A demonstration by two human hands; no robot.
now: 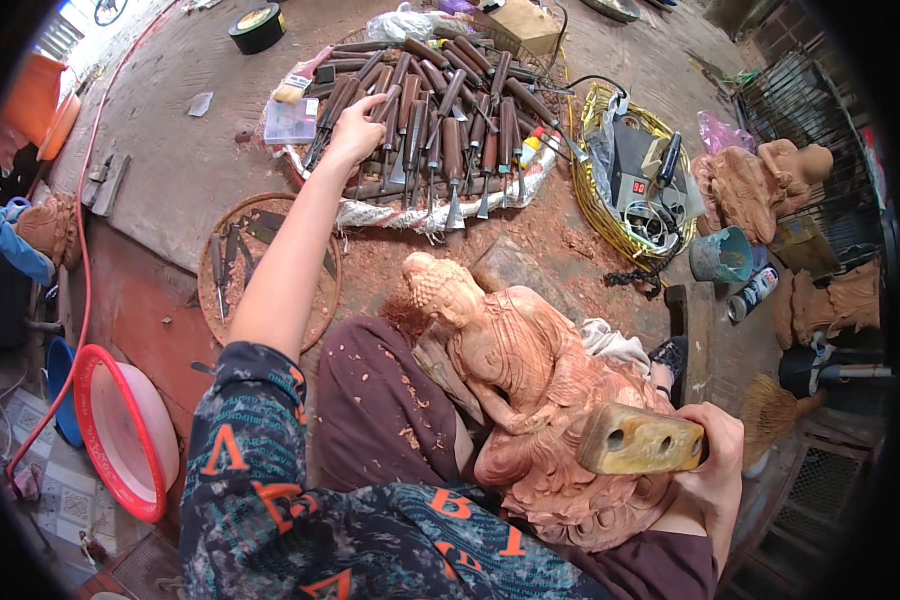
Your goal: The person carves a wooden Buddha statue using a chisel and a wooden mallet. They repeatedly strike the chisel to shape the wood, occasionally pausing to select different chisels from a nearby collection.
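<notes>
My left hand (356, 132) reaches out over a round tray of chisels, its index finger stretched toward the dark wooden handles. Nothing shows in its grasp; whether the fingertips touch a handle I cannot tell. The carving chisels (453, 150) lie heaped, many with blades facing me. Across my lap leans a carved reddish wooden statue (510, 345) of a seated figure, its curly-haired head toward the upper left. Over the statue's lower part, my right hand (718, 455) grips the right end of a worn yellowish wooden block (642, 442) with round holes in it.
A wire-rimmed basket (582, 180) holds a grey power box and a handpiece. A shallow round tray (213, 312) with more tools lies left of my forearm. Pink basin (135, 440) stands lower left; teal cup (720, 256), spray can (753, 294) and other carvings (755, 185) sit right.
</notes>
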